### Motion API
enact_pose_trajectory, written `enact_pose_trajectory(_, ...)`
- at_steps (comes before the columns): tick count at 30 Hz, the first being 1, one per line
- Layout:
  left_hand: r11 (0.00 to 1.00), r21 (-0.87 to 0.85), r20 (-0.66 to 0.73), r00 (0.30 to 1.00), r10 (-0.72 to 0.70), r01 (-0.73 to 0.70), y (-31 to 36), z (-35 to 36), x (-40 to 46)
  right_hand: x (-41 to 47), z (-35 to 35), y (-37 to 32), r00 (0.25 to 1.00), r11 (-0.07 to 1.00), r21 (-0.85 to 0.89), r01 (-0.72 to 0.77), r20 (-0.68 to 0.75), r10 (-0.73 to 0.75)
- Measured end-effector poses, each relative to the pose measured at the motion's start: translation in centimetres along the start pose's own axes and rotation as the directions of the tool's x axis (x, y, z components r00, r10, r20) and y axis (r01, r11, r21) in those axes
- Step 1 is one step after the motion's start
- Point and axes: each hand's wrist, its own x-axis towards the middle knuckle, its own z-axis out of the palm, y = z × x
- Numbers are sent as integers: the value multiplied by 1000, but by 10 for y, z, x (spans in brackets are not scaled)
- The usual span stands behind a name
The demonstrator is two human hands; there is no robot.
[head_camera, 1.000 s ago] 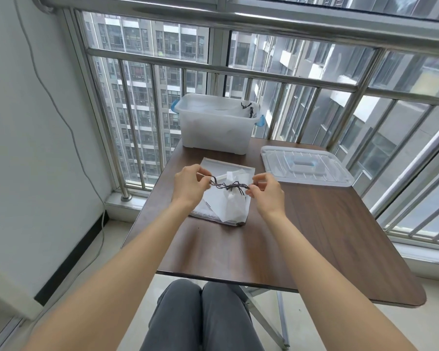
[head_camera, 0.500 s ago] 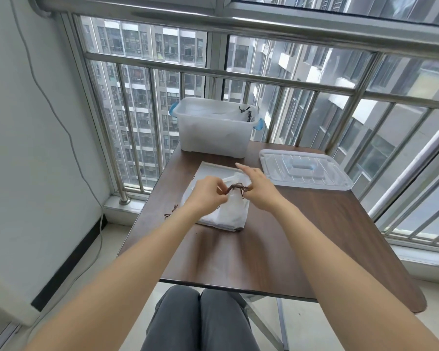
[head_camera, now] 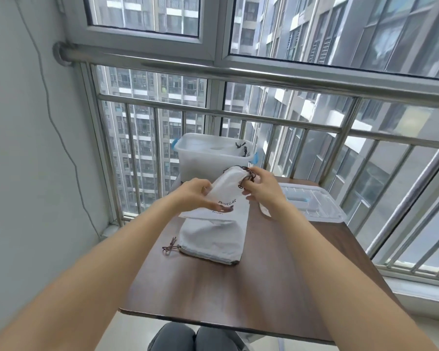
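Bench, near edge: bare brown bench (head_camera: 213, 295) lies between our forearms, with open room to set things down. The near edge ends above our knees.
Pouches waiting: at least two white drawstring pouches (head_camera: 213, 239) lie flat mid-bench, one overlapping the other. A loose brown cord (head_camera: 170, 248) trails close to the left edge.
Held pouch: one white pouch (head_camera: 226, 188) is lifted clear of those, tilted, with its neck pointing up and away toward the storage bin.
Left hand: our left hand (head_camera: 195, 196) grips the pouch's lower half with its fingers curled round the cloth.
Right hand: our right hand (head_camera: 261, 188) pinches the brown drawstring (head_camera: 247, 177) at the neck.
Progress: the neck looks gathered, so we judge this pouch closed, or nearly so, and ready to go in. We cannot tell whether the cord is knotted.
Left to do: place this pouch, then deal with the ones lying flat, then probably fit the lid.
Lid: the clear lid (head_camera: 312, 201) lies flat on the far right, close to the bench's right edge.
Storage bin: the clear bin (head_camera: 213, 158) stands open at the far edge. Dark cords show at its rim, so it seems to hold some pouches already.
Room: the way from our hands to the bin is short and unblocked. The steel railing (head_camera: 238, 117) stands just behind it, and the wall closes the left side.
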Motion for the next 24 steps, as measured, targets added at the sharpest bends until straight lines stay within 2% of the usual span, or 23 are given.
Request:
enact_pose_trajectory(4,995,88,-107,994,-31,40,7,-20,13,4,-13,-14,995,954,299,-34,-83,62)
enact_pose_trajectory(6,997,54,-204,978,-37,49,13,-30,23,10,-17,-20,994,933,357,-37,-87,72)
enact_pose_trajectory(10,998,35,-428,903,-24,43,30,-57,54,30,-22,-30,999,909,416,-42,8,43)
enact_pose_trajectory(13,998,51,-495,869,-1,30,39,-78,80,57,-20,-35,999,951,309,3,-47,12)
enact_pose_trajectory(15,992,125,-542,839,43,30,43,-88,98,83,-15,-36,994,977,211,28,-113,-4)
enact_pose_trajectory(19,975,199,-639,767,56,95,42,-100,134,137,-5,-34,966,984,147,103,-250,-64)
enact_pose_trajectory(22,955,252,-699,712,69,155,34,-108,169,179,5,-26,953,991,43,126,-281,-109)
enact_pose_trajectory(24,926,333,-736,663,138,176,29,-114,191,206,11,-20,942,988,-54,146,-297,-155)
